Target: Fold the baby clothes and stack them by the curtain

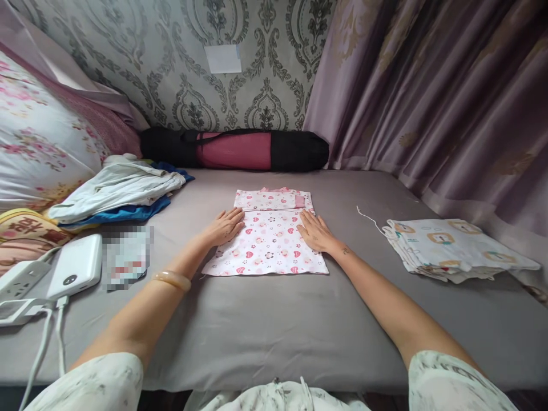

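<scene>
A small white garment (269,242) with pink hearts and flowers lies flat on the grey sheet in front of me. Its far part is folded over into a band, with a bit of pink cuff (299,201) showing at the right. My left hand (226,225) rests flat on the garment's left edge, fingers stretched out. On the right edge lies my right hand (315,230), also flat with fingers extended. Neither hand grips the cloth.
Folded patterned cloths (454,245) lie at the right. A clothes pile (120,188), a white power bank (77,265), a power strip (23,279) with cables and a blurred item (127,257) sit at the left. A black-and-red bag (233,151) lies along the wall.
</scene>
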Tool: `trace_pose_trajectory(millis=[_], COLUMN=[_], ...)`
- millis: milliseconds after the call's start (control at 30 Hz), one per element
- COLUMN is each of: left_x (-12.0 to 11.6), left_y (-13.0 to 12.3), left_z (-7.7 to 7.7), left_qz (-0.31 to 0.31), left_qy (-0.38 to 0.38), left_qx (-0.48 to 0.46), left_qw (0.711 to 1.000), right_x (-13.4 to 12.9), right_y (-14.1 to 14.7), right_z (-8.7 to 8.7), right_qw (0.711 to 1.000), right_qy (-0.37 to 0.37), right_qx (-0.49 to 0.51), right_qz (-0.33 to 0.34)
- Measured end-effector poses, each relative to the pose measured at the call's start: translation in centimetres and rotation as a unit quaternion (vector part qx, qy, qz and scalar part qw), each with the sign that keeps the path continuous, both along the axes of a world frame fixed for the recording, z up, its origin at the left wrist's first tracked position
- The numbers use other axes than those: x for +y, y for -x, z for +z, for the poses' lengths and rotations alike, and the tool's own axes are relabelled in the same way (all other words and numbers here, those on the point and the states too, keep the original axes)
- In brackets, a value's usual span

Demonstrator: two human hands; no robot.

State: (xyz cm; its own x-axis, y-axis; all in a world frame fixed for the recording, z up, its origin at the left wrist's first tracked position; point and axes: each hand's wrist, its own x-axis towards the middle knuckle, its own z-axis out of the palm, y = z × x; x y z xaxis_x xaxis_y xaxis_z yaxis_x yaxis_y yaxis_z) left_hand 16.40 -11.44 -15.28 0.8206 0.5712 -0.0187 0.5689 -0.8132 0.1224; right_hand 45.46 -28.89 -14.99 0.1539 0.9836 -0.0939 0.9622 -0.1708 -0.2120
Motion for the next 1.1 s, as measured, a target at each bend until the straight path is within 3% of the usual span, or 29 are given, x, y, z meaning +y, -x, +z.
trace_pose_trajectory(millis=[133, 233, 367, 533, 733, 933, 1100], left_x=[-1.5, -2.3, -2.7, -3.0, -5.1, -8.3, -10.0], left_y=[0.9, 1.7, 1.9, 1.9, 3.4, 5.0, 5.8], left_z=[0.3, -0.1, -0.5, -0.2, 0.8, 3.0, 3.7], left_qz=[-0.014, -0.004, 0.024, 0.017, -0.076, -0.138, -0.145], left_qy=[-0.022, 0.010, 0.049, 0.042, 0.001, 0.062, 0.107], left_qx=[-0.024, -0.029, -0.018, -0.018, -0.071, -0.113, -0.109], left_qw=[0.999, 1.000, 0.998, 0.999, 0.995, 0.982, 0.978], right_x=[-1.4, -2.4, -2.6, -3.0, -6.3, -10.6, -12.6], right_y=[0.0, 0.0, 0.1, 0.5, 1.3, 2.1, 2.3], right_z=[-0.2, -0.5, -0.5, 0.0, 0.6, 1.8, 2.4], right_qw=[1.000, 1.000, 1.000, 1.000, 0.999, 0.996, 0.982], right_qy=[-0.011, -0.010, -0.002, 0.003, -0.007, -0.043, -0.118], right_qx=[-0.001, -0.010, -0.016, -0.013, -0.005, 0.020, 0.017], right_qz=[0.005, 0.004, -0.001, -0.003, 0.033, 0.079, 0.147])
